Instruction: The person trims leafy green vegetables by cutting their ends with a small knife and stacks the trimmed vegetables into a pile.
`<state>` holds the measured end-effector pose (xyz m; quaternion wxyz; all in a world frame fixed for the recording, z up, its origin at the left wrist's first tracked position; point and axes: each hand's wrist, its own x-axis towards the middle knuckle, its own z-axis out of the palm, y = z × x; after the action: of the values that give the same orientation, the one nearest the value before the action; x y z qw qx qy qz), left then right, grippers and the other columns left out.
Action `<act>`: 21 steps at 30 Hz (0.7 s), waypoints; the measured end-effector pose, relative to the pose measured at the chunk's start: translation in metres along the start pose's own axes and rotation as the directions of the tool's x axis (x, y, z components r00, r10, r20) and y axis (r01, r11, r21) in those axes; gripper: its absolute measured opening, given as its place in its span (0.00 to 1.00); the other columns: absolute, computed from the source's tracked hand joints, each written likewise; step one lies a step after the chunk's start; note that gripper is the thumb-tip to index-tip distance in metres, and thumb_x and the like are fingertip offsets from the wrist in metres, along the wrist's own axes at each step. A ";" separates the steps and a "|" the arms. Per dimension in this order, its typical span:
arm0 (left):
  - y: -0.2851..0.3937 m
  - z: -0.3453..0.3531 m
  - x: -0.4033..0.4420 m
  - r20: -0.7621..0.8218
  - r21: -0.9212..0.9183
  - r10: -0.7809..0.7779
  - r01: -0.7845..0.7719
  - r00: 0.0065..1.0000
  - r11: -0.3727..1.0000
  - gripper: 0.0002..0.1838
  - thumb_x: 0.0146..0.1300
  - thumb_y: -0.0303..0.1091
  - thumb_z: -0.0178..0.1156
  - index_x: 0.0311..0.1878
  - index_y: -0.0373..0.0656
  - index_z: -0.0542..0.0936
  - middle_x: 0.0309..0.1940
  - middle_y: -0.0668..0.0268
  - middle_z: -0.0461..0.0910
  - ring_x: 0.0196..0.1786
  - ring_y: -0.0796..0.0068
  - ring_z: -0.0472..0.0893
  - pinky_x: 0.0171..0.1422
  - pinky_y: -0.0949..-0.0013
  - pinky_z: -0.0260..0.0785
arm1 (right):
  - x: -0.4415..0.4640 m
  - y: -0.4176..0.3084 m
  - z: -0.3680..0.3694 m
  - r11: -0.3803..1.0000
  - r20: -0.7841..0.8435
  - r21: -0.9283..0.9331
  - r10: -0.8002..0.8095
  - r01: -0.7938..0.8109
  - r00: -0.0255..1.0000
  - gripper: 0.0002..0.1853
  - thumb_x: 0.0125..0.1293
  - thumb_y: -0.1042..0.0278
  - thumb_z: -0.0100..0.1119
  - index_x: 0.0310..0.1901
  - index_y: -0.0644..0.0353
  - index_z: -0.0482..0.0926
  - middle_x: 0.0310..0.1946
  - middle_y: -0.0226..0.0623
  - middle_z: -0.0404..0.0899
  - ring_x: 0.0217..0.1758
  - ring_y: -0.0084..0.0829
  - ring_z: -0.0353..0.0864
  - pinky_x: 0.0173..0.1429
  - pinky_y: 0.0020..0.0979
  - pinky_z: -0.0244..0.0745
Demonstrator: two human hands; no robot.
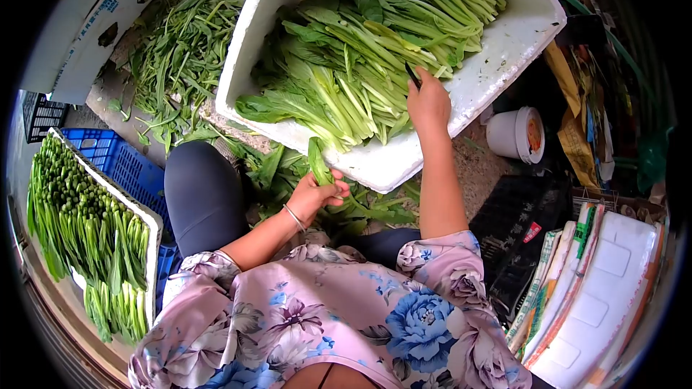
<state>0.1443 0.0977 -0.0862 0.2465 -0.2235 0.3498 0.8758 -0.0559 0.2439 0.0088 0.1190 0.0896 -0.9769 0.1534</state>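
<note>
A white foam box (515, 75) sits tilted in front of me, with long leafy green vegetables (346, 65) piled in it. Over the box's near right part, my right hand (430, 99) is closed around a small black knife (412, 75); just its narrow dark end shows. That hand is beside the cut stems of the pile. My left hand (317, 193), with a bracelet at the wrist, is closed on a leafy green stalk (318, 161) by the box's near edge. The stalk's lower end is hidden in the fingers.
Loose leaves (191, 50) cover the ground left of the box and below it. Bunched green stems (94, 223) fill a foam tray beside a blue crate (130, 162). At right stand a white bucket (508, 135), a black crate (512, 223) and foam lids (598, 295).
</note>
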 end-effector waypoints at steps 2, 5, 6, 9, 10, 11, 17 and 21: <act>0.001 -0.002 -0.005 -0.002 -0.003 0.006 -0.006 1.000 1.000 0.14 0.53 0.20 0.52 0.45 0.39 0.70 0.35 0.62 0.78 0.38 0.68 0.79 0.40 0.71 0.73 | 0.003 -0.004 -0.005 0.995 0.083 -0.038 0.091 -0.088 0.992 0.14 0.59 0.64 0.53 0.44 0.60 0.76 0.35 0.44 0.78 0.40 0.46 0.76 0.43 0.39 0.70; 0.001 -0.004 -0.010 -0.009 0.000 0.007 -0.007 1.000 1.000 0.14 0.53 0.20 0.52 0.45 0.39 0.70 0.35 0.61 0.78 0.39 0.67 0.79 0.40 0.71 0.73 | -0.011 -0.008 -0.020 0.993 -0.092 0.114 0.038 -0.028 0.995 0.10 0.56 0.67 0.56 0.39 0.59 0.78 0.30 0.43 0.77 0.36 0.44 0.76 0.39 0.37 0.70; 0.001 -0.005 -0.013 -0.005 -0.013 0.004 -0.004 1.000 1.000 0.14 0.54 0.20 0.52 0.45 0.39 0.70 0.35 0.61 0.78 0.39 0.67 0.79 0.40 0.71 0.73 | -0.019 -0.012 -0.025 0.973 -0.149 0.229 0.056 -0.020 0.987 0.10 0.56 0.67 0.56 0.39 0.59 0.78 0.31 0.44 0.77 0.36 0.45 0.76 0.39 0.36 0.70; -0.001 -0.007 -0.020 0.018 -0.032 -0.002 0.003 1.000 0.999 0.14 0.54 0.19 0.52 0.46 0.38 0.70 0.35 0.61 0.78 0.39 0.67 0.79 0.40 0.70 0.73 | -0.061 -0.037 -0.045 0.876 -0.168 0.465 0.229 -0.128 0.959 0.11 0.54 0.67 0.60 0.38 0.62 0.79 0.30 0.40 0.79 0.32 0.32 0.77 0.39 0.28 0.70; 0.000 -0.008 -0.023 0.042 -0.041 0.000 0.002 0.999 0.999 0.15 0.53 0.19 0.52 0.46 0.38 0.70 0.36 0.61 0.78 0.39 0.67 0.79 0.40 0.70 0.73 | -0.078 -0.048 -0.052 0.789 -0.154 0.586 0.331 -0.183 0.931 0.11 0.54 0.68 0.61 0.38 0.64 0.79 0.30 0.38 0.80 0.32 0.26 0.77 0.39 0.26 0.70; 0.001 -0.009 -0.026 0.081 -0.073 -0.004 0.010 0.997 0.997 0.15 0.53 0.19 0.52 0.46 0.39 0.70 0.37 0.61 0.77 0.40 0.67 0.79 0.41 0.70 0.74 | -0.098 -0.050 -0.049 0.739 -0.173 0.653 0.356 -0.163 0.918 0.12 0.54 0.69 0.63 0.38 0.66 0.79 0.29 0.34 0.79 0.31 0.20 0.74 0.39 0.24 0.69; 0.020 0.010 -0.052 0.209 -0.192 0.171 -0.131 0.963 0.973 0.18 0.60 0.35 0.56 0.52 0.39 0.68 0.41 0.62 0.77 0.42 0.70 0.77 0.42 0.70 0.73 | -0.212 -0.073 -0.038 0.684 -0.122 0.703 0.387 -0.196 0.914 0.09 0.54 0.74 0.62 0.38 0.65 0.79 0.28 0.27 0.76 0.29 0.15 0.67 0.35 0.18 0.64; 0.017 0.003 -0.060 0.119 -0.146 0.232 -0.214 0.965 0.966 0.12 0.56 0.32 0.60 0.43 0.44 0.73 0.34 0.69 0.77 0.35 0.78 0.77 0.32 0.76 0.72 | -0.263 -0.070 -0.021 0.768 -0.133 0.625 0.281 -0.140 0.950 0.07 0.53 0.74 0.62 0.35 0.64 0.79 0.31 0.35 0.80 0.30 0.21 0.76 0.35 0.21 0.69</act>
<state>0.1807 0.0725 -0.0421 0.1539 -0.1387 0.2964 0.9323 0.2149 0.2217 -0.0204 0.1723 -0.0051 -0.8598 0.4806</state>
